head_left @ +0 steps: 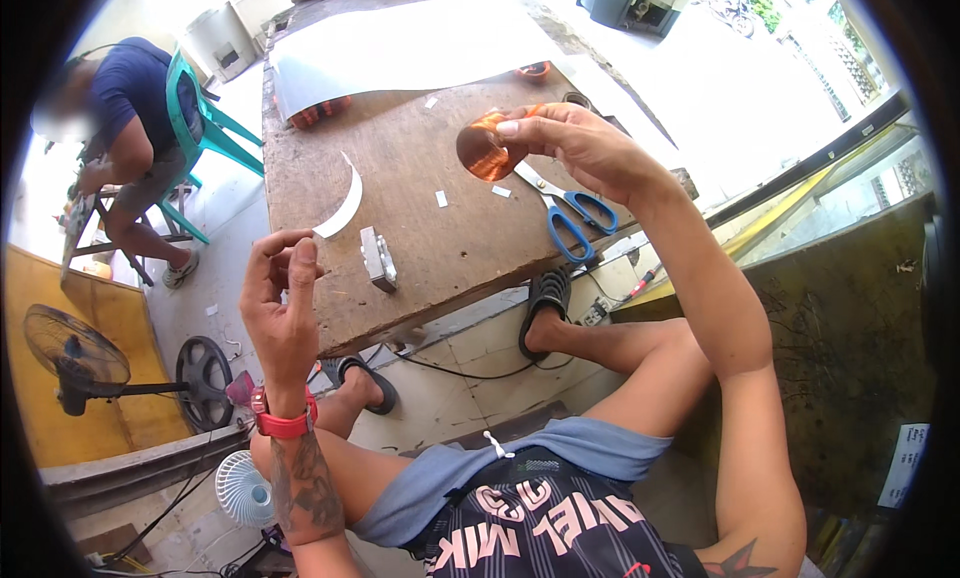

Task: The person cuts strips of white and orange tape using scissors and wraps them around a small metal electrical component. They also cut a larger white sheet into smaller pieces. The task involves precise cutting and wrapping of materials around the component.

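My right hand (575, 143) is raised over the table's right side. Thumb and fingers pinch a shiny, copper-coloured coil (483, 156), rounded, with an opening near the fingertips. Below that hand lie scissors (570, 218) with blue handles, blades partly hidden. At the table's left edge my left hand (278, 283) has curled fingers, a red watch on its wrist. From its fingertips a thin white curved strip (345, 208) extends up over the tabletop; the grip itself is partly hidden. Right of this hand, a small metal block (378, 258) stands on the wood.
A large white sheet (410, 48) covers the far part of the wooden table (440, 258), with orange-and-black windings (320, 112) under its near edge. Small white scraps (441, 199) lie about. Leftward, a person (130, 128) sits on a green chair (195, 118) near a standing fan (75, 348).
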{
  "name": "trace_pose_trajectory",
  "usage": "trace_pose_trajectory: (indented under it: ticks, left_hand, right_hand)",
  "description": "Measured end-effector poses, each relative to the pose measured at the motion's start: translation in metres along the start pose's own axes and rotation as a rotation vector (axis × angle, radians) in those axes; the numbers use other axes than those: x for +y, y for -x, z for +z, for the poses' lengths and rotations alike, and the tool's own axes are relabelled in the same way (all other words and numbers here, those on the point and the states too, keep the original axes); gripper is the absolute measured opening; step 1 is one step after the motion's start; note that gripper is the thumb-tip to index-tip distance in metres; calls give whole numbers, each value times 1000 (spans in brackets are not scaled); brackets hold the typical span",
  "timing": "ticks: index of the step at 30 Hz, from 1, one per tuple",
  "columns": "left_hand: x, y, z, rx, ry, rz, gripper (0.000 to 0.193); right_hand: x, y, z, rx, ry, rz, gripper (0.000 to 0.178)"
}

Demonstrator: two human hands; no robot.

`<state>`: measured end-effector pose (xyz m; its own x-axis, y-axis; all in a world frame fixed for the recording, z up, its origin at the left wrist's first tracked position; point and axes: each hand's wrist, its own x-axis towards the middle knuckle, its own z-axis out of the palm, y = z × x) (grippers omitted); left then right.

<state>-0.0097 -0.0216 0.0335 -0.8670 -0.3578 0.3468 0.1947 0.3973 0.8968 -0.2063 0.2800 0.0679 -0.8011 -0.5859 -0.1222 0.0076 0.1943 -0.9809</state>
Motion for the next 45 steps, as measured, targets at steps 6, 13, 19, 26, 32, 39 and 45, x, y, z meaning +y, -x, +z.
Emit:
trace_pose_trajectory:
  ticks: [6,13,19,26,32,39,45]
  left_hand:
    - [-2,-5,4,9,-36,17,19]
    - [-1,-7,16,-15,-177,57,16]
    - [4,-3,11,-89,-291,63,17]
    - [8,-2,10,-122,-298,119,18]
    - [11,-3,18,-138,-272,80,19]
    - [8,-5,17,-138,-295,53,18]
    - [17,-2,17,-53,-172,81,18]
  right_hand:
    - [11,-24,-11,250,693,-263,29]
    - [60,-129,-11,400,1562,-577,25]
    - [57,-153,-42,460,1358,-533,33]
    - [49,-123,-117,471,1434,-105,32]
    - [72,-140,-109,440,1505,-125,45]
    - [51,-123,-121,658,1264,-155,43]
    - [5,-9,-93,469,213,-46,52]
